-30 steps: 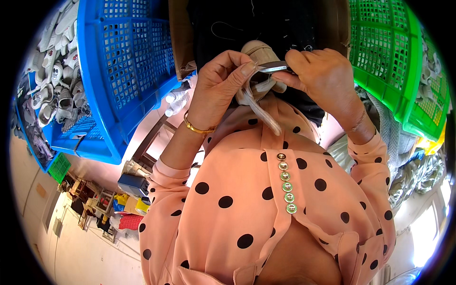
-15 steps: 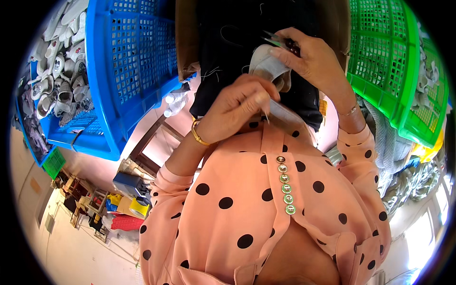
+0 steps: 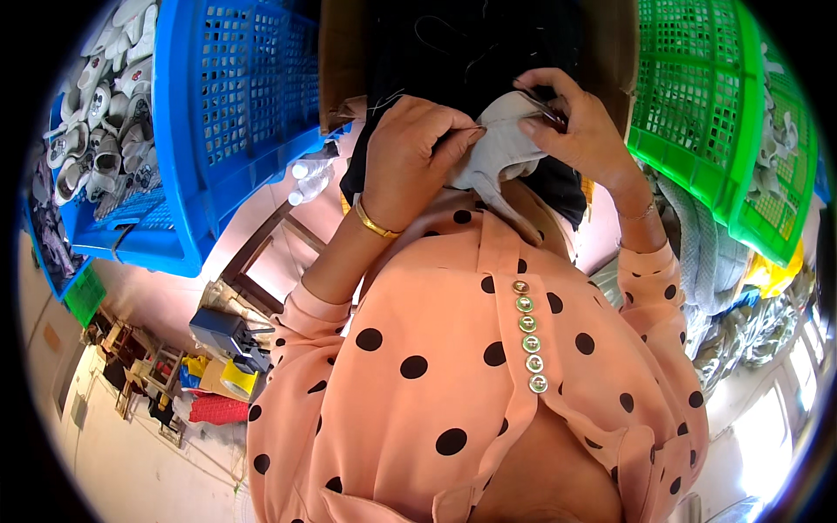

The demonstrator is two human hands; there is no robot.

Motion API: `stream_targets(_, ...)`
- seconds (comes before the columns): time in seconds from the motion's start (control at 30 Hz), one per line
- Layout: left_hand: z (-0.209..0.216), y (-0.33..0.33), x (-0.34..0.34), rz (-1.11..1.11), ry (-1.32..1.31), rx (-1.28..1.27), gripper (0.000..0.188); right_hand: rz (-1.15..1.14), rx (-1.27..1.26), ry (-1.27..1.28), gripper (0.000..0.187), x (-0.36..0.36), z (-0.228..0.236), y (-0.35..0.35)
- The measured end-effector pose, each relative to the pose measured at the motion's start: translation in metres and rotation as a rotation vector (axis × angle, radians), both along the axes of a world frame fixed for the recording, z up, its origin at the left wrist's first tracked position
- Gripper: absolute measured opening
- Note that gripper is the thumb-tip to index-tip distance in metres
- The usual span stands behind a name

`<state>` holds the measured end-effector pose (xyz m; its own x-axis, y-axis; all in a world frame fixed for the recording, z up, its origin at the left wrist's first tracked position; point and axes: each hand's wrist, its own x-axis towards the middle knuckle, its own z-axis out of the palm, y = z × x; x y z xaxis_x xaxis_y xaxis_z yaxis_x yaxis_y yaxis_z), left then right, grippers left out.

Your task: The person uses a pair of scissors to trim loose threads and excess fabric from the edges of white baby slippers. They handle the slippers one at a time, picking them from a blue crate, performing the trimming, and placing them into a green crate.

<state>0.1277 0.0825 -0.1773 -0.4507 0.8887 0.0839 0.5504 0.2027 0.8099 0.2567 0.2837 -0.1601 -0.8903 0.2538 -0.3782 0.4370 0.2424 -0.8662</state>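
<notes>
Over my lap, a pale grey-white shoe upper [image 3: 501, 146] with a dangling strap hangs between my two hands. At its left edge my left hand [image 3: 410, 144] is closed, thumb and forefinger pinching a fine thread [image 3: 480, 127]. My right hand [image 3: 582, 131] holds the small scissors [image 3: 553, 113], with its fingers curled round them and its thumb against the upper's right side. The blades are mostly hidden and I cannot tell whether they are apart. Black cloth [image 3: 418, 74] covers my lap, with loose threads lying on it.
On the left stands a blue plastic crate [image 3: 183, 166], with several pale shoe uppers [image 3: 105, 105] in and beyond it. A green crate [image 3: 689, 152] stands close on the right. Brown board [image 3: 342, 70] flanks my lap. White bottles [image 3: 309, 179] stand beside the blue crate.
My left hand has moved left and slightly up, and now pinches at the upper's left edge. The upper has turned to show more of its pale face. The scissor blades no longer point out leftward.
</notes>
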Motion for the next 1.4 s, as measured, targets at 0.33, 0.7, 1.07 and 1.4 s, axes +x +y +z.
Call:
stream_targets(0.33, 0.01, 0.015, 0.006, 0.072, -1.367, 0.271, 0.009, -0.02, 0.18, 0.151, 0.036, 0.007, -0.008, -0.015)
stream_targets(0.7, 0.011, 0.003, 0.0, 0.108, -0.651, 0.05, 0.025, -0.082, 0.138, 0.148, 0.035, 0.014, -0.01, -0.018)
stream_targets(1.07, -0.001, 0.007, 0.004, 0.007, -0.322, 0.009, 0.009, -0.069, 0.156, 0.168, 0.036, 0.013, -0.009, -0.02)
stream_targets(1.4, 0.015, 0.01, 0.012, 0.103, -0.808, 0.035, 0.006, -0.092, 0.165, 0.193, 0.036, 0.01, -0.009, -0.024)
